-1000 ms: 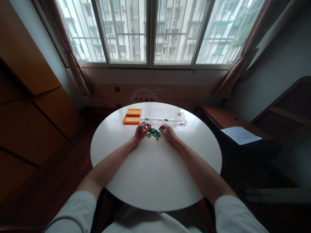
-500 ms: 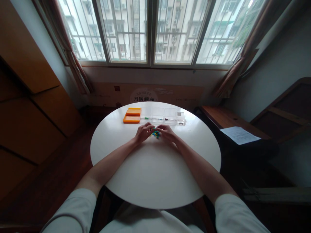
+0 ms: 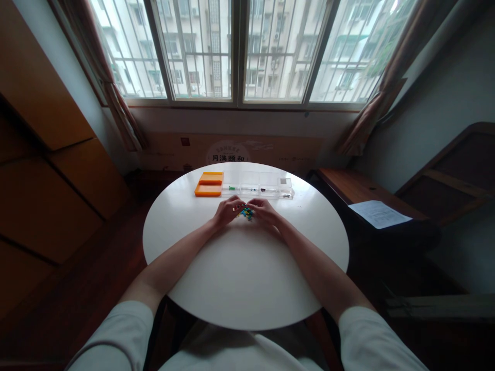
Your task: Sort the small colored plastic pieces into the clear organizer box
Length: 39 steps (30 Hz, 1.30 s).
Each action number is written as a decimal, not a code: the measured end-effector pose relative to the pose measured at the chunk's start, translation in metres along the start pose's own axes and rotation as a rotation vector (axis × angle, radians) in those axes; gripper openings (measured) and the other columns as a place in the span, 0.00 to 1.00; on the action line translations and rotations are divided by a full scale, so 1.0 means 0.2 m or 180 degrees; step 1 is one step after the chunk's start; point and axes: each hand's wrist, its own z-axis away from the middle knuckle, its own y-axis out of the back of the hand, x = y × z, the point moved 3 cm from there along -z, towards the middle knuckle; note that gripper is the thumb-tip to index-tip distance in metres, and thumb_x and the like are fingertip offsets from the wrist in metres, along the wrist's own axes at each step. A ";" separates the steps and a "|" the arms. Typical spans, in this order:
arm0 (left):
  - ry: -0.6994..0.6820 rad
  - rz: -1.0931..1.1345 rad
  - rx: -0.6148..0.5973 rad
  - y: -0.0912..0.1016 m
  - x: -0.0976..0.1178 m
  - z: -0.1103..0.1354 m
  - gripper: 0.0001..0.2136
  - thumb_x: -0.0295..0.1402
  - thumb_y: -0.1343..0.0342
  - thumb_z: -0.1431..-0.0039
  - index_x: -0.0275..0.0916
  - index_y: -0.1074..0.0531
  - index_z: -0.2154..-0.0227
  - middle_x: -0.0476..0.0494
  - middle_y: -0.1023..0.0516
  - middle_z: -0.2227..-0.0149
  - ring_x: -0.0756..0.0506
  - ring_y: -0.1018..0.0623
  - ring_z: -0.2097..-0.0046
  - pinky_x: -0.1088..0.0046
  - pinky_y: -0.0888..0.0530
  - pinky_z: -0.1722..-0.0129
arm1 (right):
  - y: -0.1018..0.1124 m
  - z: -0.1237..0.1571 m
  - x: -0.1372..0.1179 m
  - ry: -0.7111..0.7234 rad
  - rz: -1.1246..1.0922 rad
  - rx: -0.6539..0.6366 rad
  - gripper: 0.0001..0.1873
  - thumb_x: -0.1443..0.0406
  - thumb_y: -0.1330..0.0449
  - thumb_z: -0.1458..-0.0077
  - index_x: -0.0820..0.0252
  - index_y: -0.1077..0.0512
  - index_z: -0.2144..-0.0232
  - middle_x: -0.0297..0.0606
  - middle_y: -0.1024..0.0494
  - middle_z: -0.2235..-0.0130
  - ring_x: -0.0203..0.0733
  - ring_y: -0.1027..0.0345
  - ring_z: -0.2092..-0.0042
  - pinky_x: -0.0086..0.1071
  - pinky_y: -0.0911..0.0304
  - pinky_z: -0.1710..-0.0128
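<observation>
A small heap of coloured beads [image 3: 246, 212], green, blue and yellow, lies on the round white table [image 3: 240, 278]. My left hand [image 3: 228, 209] and my right hand [image 3: 262, 210] close in on the heap from both sides, fingers curled and fingertips nearly meeting over it. The hands cover most of the beads. Whether either hand has a bead pinched is too small to tell. Behind the hands sits a clear divided box [image 3: 263, 187] with a few small pieces in its compartments.
An orange lid or tray [image 3: 209, 184] lies to the left of the clear box. A dark wooden side table with a white sheet of paper [image 3: 379, 213] stands on the right. Barred windows and curtains are beyond the table.
My two hands have drawn together over the bead heap, which showed openly between them a second ago and is now mostly covered.
</observation>
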 end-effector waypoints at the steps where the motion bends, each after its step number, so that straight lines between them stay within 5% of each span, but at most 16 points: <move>1: 0.0030 0.0033 0.0002 0.00 -0.01 0.00 0.11 0.40 0.48 0.42 0.40 0.25 0.66 0.47 0.28 0.67 0.54 0.28 0.72 0.79 0.33 0.70 | 0.00 0.00 0.00 -0.0005 0.0005 0.0013 0.21 0.50 0.37 0.60 0.63 0.26 0.72 0.38 0.24 0.71 0.38 0.33 0.69 0.31 0.39 0.66; 39: 0.0198 0.0082 -0.0044 -0.02 -0.04 0.00 0.13 0.43 0.48 0.42 0.40 0.24 0.69 0.47 0.28 0.70 0.53 0.29 0.72 0.77 0.33 0.70 | 0.00 0.01 0.01 -0.0093 -0.0075 0.0034 0.20 0.52 0.36 0.60 0.64 0.24 0.71 0.39 0.23 0.70 0.38 0.31 0.69 0.31 0.37 0.66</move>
